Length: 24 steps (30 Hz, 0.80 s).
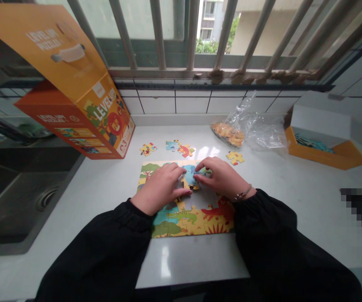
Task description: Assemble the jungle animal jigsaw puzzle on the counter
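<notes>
A partly assembled animal jigsaw puzzle lies on the white counter, with a gap showing the grey surface near its middle. Beside that gap is a blue elephant puzzle piece. My right hand pinches at the piece's right side with thumb and index finger close together. On the other side, my left hand rests over the puzzle, thumb and index finger apart at the piece's left edge. Loose puzzle pieces lie beyond the puzzle: one at the left, a red and blue cluster and a yellow one.
An orange puzzle box stands open at the left, beside a dark sink. Clear plastic wrapping and a bag with orange pieces lie at the back. An open yellow box holds teal pieces. Window bars rise behind.
</notes>
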Available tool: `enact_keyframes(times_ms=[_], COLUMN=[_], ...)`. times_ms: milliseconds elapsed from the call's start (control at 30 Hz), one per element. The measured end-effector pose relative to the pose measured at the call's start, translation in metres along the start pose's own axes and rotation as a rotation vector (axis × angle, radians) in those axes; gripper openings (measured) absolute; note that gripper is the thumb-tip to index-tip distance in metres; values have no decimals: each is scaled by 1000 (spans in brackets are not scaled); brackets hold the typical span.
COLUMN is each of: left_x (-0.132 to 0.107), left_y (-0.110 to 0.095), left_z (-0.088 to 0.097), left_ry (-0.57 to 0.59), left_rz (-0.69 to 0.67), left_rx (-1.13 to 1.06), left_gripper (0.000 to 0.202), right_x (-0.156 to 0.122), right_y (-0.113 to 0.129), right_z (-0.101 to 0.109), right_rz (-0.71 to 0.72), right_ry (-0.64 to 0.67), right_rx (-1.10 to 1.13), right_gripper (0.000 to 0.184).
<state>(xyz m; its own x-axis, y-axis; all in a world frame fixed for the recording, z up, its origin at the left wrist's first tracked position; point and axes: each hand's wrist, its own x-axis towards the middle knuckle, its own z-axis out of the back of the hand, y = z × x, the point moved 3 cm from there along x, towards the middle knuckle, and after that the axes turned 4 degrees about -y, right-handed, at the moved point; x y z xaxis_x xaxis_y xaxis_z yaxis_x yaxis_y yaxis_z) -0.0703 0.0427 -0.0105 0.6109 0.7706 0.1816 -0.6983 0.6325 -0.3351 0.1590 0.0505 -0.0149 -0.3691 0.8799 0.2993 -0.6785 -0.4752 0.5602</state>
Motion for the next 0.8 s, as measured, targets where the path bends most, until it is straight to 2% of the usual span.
enact_keyframes(times_ms=[267,533,800], left_x=[-1,0,1], left_y=[3,2,1], left_z=[-5,-4,-4], left_ry=[4,0,9], left_rz=[2,-12,-29], left_rx=[13,-4,-13], left_gripper=[55,57,40], right_x=[-3,-5,-6], right_y=[-5,-5,0], right_z=[1,-3,-4], right_rz=[95,116,123], right_ry=[126,133,153], right_rx=[-33,-15,-8], right_gripper=[36,43,49])
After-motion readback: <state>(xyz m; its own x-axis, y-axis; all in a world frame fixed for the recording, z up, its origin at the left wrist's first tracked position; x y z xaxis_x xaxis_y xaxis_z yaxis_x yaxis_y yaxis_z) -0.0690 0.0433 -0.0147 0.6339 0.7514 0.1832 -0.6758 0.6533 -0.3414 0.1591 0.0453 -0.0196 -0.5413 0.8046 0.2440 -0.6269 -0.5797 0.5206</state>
